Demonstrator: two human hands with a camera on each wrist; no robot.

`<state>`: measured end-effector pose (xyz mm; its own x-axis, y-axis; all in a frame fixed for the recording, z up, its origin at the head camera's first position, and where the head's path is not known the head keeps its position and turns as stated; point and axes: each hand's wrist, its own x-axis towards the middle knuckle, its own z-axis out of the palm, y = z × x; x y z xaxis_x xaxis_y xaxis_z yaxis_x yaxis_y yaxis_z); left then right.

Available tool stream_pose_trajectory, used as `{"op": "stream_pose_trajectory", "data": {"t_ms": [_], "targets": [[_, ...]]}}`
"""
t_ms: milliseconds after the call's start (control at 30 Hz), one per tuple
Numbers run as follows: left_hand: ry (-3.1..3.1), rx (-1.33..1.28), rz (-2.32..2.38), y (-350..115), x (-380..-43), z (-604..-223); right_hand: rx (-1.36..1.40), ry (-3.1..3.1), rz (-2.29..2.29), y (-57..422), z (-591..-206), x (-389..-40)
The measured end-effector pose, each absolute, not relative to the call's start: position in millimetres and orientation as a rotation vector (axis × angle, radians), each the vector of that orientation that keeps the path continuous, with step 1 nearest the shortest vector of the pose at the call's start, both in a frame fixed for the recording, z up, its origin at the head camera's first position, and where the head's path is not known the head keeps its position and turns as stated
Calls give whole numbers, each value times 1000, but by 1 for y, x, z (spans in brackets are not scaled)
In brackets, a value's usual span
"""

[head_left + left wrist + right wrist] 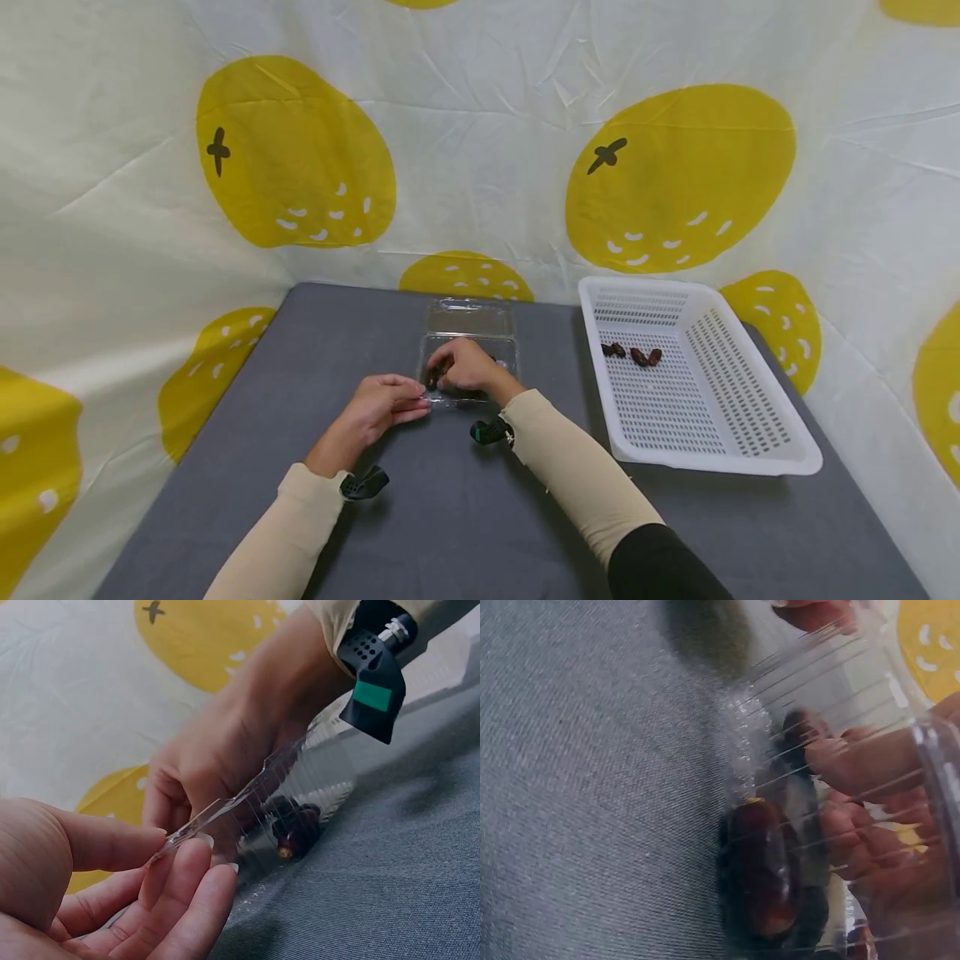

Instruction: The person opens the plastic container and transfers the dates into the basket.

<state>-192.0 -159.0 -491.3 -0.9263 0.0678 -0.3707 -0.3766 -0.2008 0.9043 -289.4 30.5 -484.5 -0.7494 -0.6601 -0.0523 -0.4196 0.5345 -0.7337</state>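
A clear plastic clamshell box [471, 318] lies on the table with its lid folded back toward the wall. My left hand [382, 408] pinches the box's rim at the near left corner, thumb on top and fingers underneath. Reaching inside, my right hand [467, 367] has its thumb and fingertips around a dark brown date [801, 733] near the left end of the box. Another glossy date [765, 870] rests against the box's near wall, seen through the plastic in the right wrist view. In the left wrist view, dark dates [296, 831] cluster behind the clear side.
To the right stands a white perforated plastic basket [720, 458] holding several dates [645, 357] near its left side. Grey cloth [450, 517] covers the table. A white curtain [480, 167] with yellow fruit prints hangs behind and along both sides.
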Motion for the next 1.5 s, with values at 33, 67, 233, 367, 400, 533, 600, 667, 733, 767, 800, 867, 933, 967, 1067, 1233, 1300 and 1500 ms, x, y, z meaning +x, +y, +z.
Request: {"op": "stream_pose_trajectory", "data": {"t_ms": [33,67,233,367,400,533,600,667,733,767,800,867,933,967,1067,1233,1300,1500], "targets": [[1770,-361,2205,-159,-192,-491,-896,2469,-1027,30,-485,-290],[1767,-356,2206,-159,-192,-491,-897,2483,-1011,30,-486,-290],[1762,-343,2209,-159,-191,-490,-917,2513,-936,31,-486,-290],[1778,-353,2197,-158,-191,-489,-904,2506,-969,33,-486,-290],[1784,-355,2192,-158,-191,-489,-897,2502,-990,34,-487,-289],[1793,-366,2187,-158,-191,-491,-871,2497,-1063,38,-488,-291],[1792,-367,2186,-158,-191,-492,-852,2495,-1091,42,-487,-291],[1788,-370,2191,-158,-192,-492,-828,2489,-1117,45,-485,-292],[1785,-368,2194,-158,-192,-493,-815,2483,-1143,49,-483,-292],[1785,-366,2194,-158,-192,-493,-810,2481,-1154,51,-481,-292],[1786,-365,2194,-159,-192,-493,-812,2484,-1158,52,-479,-292],[1789,-358,2190,-159,-192,-493,-805,2488,-1169,56,-475,-292],[1788,-350,2191,-159,-192,-492,-794,2496,-1177,59,-470,-291],[1786,-347,2192,-159,-191,-492,-788,2499,-1180,61,-467,-291],[1780,-343,2197,-159,-191,-492,-755,2507,-1193,67,-459,-289],[1781,-345,2190,-160,-191,-492,-703,2523,-1215,78,-444,-287],[1785,-349,2187,-159,-191,-493,-694,2533,-1226,82,-440,-287],[1787,-341,2185,-159,-192,-494,-647,2564,-1252,98,-427,-286]]}}
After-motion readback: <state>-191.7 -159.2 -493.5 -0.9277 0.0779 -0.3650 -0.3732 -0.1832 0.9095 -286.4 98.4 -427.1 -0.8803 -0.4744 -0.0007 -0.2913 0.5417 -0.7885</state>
